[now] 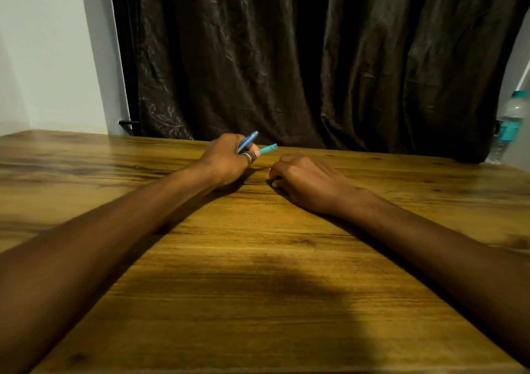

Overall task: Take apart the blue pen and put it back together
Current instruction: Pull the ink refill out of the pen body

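My left hand rests on the wooden table and is closed around two pen parts. A blue cap or barrel piece sticks up between its fingers, and a lighter teal barrel points to the right from the same grip. A ring sits on one finger. My right hand lies knuckles-up on the table just right of it, fingers curled. A small dark green piece peeks out under its fingertips; most of that piece is hidden.
A dark brown curtain hangs behind the table's far edge. A clear water bottle with a teal label stands at the far right edge. A pale wall is at the left.
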